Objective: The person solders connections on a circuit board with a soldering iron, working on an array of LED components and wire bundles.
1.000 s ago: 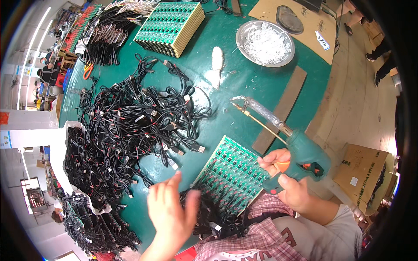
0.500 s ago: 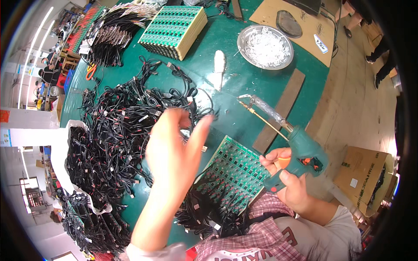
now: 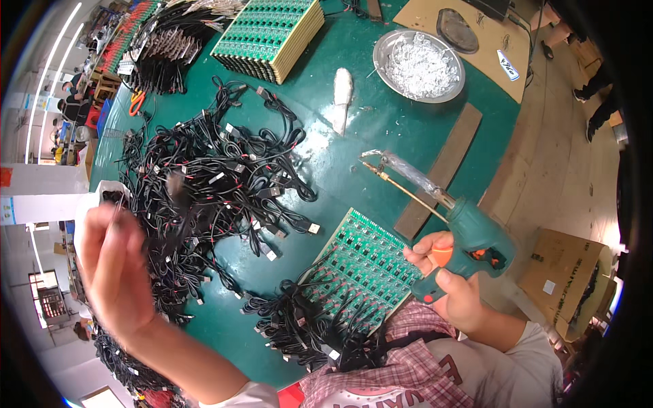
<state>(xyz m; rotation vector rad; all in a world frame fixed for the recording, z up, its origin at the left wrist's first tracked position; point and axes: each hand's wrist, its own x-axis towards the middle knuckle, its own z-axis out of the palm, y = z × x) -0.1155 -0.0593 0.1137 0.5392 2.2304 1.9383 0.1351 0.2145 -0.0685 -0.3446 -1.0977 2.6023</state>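
Observation:
My left hand (image 3: pixel 115 265) is raised over the left side of the cable heap, its fingers pinched on a black cable (image 3: pixel 175 194) that is smeared by motion. Below it lies a large tangle of black USB cables (image 3: pixel 218 177). In my right hand (image 3: pixel 456 289) is a green soldering gun (image 3: pixel 479 238) with an orange trigger; its thin metal tip points up and left above the table. Under the tip, close to my body, rests a green circuit board panel (image 3: pixel 367 262). Black cables (image 3: pixel 299 319) bunch along the panel's lower left part.
A stack of circuit board panels (image 3: pixel 269 37) stands at the back. Right of it are a white-wrapped stick (image 3: pixel 341 98), a metal bowl (image 3: pixel 452 92) of clear bits and a dark flat bar (image 3: pixel 445 160). Orange-handled scissors (image 3: pixel 137 102) lie far left. A cardboard box (image 3: pixel 564 275) sits at right.
My left hand has swung left from the middle of the table to the left of the cable heap and closed on a cable. My right hand has kept the soldering gun nearly still.

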